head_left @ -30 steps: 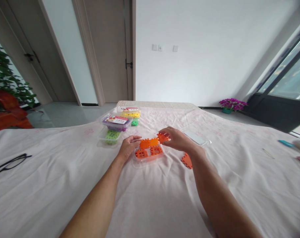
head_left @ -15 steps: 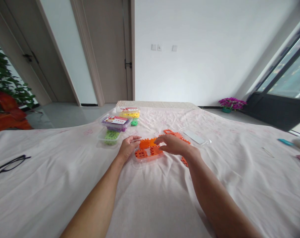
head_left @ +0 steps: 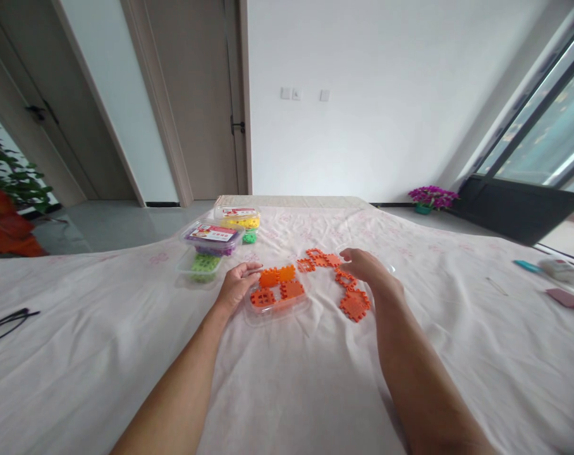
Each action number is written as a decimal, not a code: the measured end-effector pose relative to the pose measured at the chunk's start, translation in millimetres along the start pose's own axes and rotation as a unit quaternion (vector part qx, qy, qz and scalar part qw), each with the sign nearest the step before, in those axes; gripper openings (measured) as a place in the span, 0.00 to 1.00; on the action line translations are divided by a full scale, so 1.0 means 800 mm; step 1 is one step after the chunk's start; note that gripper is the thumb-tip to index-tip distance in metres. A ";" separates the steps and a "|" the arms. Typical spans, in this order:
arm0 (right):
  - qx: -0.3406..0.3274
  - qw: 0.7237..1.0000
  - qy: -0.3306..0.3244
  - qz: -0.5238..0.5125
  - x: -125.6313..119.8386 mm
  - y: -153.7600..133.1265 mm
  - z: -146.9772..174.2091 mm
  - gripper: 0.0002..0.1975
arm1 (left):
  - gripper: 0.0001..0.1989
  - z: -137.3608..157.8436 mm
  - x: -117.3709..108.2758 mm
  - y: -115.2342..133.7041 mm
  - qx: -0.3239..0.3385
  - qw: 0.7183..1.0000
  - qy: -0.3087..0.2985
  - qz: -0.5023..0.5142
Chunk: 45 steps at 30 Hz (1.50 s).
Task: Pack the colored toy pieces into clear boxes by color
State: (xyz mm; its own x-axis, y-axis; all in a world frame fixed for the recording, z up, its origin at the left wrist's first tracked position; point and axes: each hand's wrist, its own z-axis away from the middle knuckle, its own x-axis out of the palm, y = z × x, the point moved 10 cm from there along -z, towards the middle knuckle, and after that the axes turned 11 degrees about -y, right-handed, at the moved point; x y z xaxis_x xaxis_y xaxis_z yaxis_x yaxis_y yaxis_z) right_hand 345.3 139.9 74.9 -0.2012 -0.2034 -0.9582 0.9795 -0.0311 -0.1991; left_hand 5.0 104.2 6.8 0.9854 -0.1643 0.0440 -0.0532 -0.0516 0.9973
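A clear plastic box (head_left: 274, 309) with several orange square building pieces (head_left: 278, 284) lies on the white sheet in front of me. My left hand (head_left: 234, 286) holds the box by its left edge. Several more orange pieces (head_left: 354, 304) lie in a row on the sheet to the right of the box. Above the far end of that row is my right hand (head_left: 368, 268), fingers apart, touching or just over a piece and covering a clear lid behind it.
To the left behind the box stand clear tubs with purple pieces (head_left: 212, 236), green pieces (head_left: 200, 265) and yellow pieces (head_left: 237, 217). Black glasses (head_left: 5, 320) lie far left. Small items (head_left: 555, 270) sit at the far right. Doors and a plant (head_left: 5, 183) are beyond the bed.
My right hand took orange pieces from above the box and set them on the sheet to the right, then drew back. My left hand stayed on the box. The camera shifted slightly.
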 end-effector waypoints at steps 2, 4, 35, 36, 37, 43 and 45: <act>0.020 1.000 -0.021 0.007 0.015 0.009 -0.008 0.27 | 0.19 0.000 0.000 -0.001 -0.002 1.000 -0.002 0.004; 0.038 0.999 -0.033 0.010 0.028 0.015 -0.013 0.28 | 0.19 0.000 0.001 0.000 0.000 1.000 -0.003 0.007; -0.150 0.976 -0.130 0.090 0.062 -0.108 0.018 0.24 | 0.18 0.005 0.002 0.005 -0.005 1.000 0.003 0.026; -0.145 0.976 -0.130 0.100 0.062 -0.110 0.020 0.22 | 0.18 0.005 0.002 0.005 -0.005 1.000 0.004 0.025; -0.143 0.976 -0.129 0.106 0.062 -0.112 0.022 0.20 | 0.18 0.005 0.002 0.005 -0.005 1.000 0.004 0.023; -0.152 0.984 -0.051 0.075 0.035 -0.105 0.016 0.18 | 0.18 0.003 0.002 0.004 -0.003 1.000 0.002 0.021; -0.156 0.988 0.001 0.021 0.014 -0.103 0.018 0.23 | 0.19 0.002 0.003 0.001 -0.005 1.000 -0.003 0.029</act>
State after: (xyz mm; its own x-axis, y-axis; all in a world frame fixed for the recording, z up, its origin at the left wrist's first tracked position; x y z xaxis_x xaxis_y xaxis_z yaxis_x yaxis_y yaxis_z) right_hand 262.8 125.9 83.8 -0.1618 -0.1958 -0.9672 0.9360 0.2799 -0.2133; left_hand 6.7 102.1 8.0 0.9797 -0.1731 0.1015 -0.1084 -0.0311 0.9936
